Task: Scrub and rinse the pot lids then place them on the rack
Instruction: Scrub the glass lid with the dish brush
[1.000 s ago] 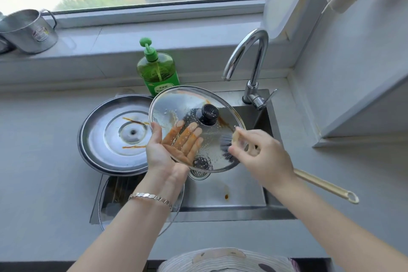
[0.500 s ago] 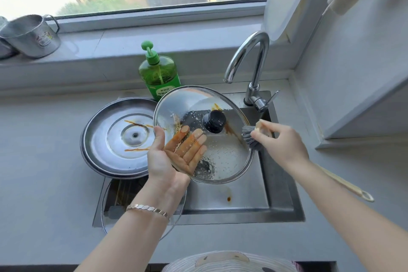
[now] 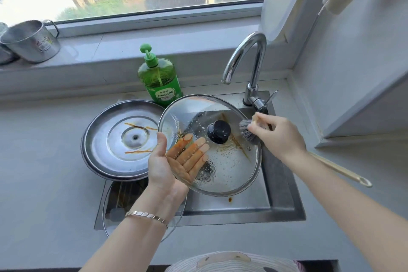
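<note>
Lid in work: glass lid [image 3: 220,161] held tilted above the sink [image 3: 284,194], knob [image 3: 219,131] side up, so brown streaks and suds can run off into the basin.
Left hand: left hand [image 3: 174,161] props the lid from below, fingers [image 3: 194,152] spread flat under the glass and thumb clamped over the near rim. This pins the edge and leaves the top free for scrubbing.
Right hand: right hand [image 3: 278,134] grips the brush [image 3: 248,131] close to its head, fingers curled round the handle, apparently for firmer pressure. The bristles touch the lid just right of the knob.
Waiting: steel lid [image 3: 123,139], streaked orange, lies on the desk [image 3: 44,172] overlapping the sink's left edge. A second glass lid [image 3: 119,205] lies low at the sink's left, under the wrist.
Tap: faucet [image 3: 249,57] shows no water running; soap bottle [image 3: 160,79] stands behind.
Stage: scrubbing judged under way, rinsing not yet done; no rack in view.
</note>
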A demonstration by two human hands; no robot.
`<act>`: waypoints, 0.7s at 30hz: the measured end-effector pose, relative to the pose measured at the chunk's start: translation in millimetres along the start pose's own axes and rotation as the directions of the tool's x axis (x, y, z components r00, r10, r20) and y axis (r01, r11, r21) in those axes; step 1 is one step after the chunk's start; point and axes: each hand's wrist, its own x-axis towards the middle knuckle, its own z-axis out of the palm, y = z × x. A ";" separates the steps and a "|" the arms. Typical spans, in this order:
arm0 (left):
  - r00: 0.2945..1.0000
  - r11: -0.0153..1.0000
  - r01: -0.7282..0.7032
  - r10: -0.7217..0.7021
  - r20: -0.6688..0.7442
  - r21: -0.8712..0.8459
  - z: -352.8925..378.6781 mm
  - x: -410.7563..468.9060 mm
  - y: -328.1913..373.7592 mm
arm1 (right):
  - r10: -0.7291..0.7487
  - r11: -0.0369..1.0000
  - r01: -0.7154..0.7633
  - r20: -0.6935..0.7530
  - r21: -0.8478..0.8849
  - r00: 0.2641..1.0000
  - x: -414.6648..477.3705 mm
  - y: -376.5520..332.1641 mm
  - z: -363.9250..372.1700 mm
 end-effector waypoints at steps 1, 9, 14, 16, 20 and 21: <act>1.000 1.000 -0.003 0.003 -0.001 0.016 1.2 -0.8 -0.3 | 0.022 1.000 -0.022 -0.011 0.011 1.000 1.6 1.5 -1.3; 0.999 0.997 -0.045 0.043 0.022 0.058 1.9 -2.9 4.6 | 0.024 0.998 -0.024 0.003 0.050 1.000 -0.5 10.3 -8.4; 0.995 0.980 -0.096 0.087 0.057 0.173 7.5 -3.6 8.0 | -0.106 0.980 0.097 0.044 0.174 0.993 -9.3 8.9 2.6; 0.994 0.976 -0.092 0.077 0.081 0.199 8.4 -5.1 8.4 | 0.030 0.969 -0.028 -0.004 0.245 1.000 4.7 15.1 -0.4; 0.994 0.961 -0.078 0.054 0.097 0.267 6.0 -4.7 9.4 | -0.104 0.962 0.087 0.051 0.260 0.993 -2.6 7.6 8.5; 0.994 0.960 -0.071 0.046 0.098 0.273 4.7 -4.8 9.6 | -0.108 0.962 0.091 0.053 0.256 0.993 -2.4 5.8 8.0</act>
